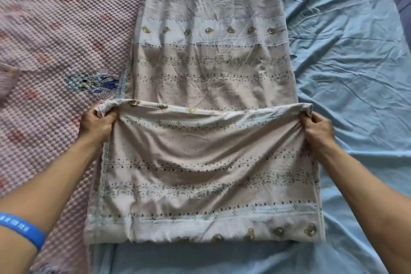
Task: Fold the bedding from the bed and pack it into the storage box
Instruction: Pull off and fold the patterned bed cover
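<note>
A long, narrow strip of folded beige sheet with rows of small bear and leaf prints lies lengthwise down the middle of the bed. Its near end is lifted and doubled over, so a raised fold edge runs across between my hands. My left hand grips the left corner of that fold. My right hand grips the right corner. The cloth sags a little between them. No storage box is in view.
A pink quilted blanket with a blue embroidered motif covers the left part of the bed, touching the sheet's left edge. A wrinkled light-blue bedsheet spreads to the right and under the near end. A blue wristband sits on my left forearm.
</note>
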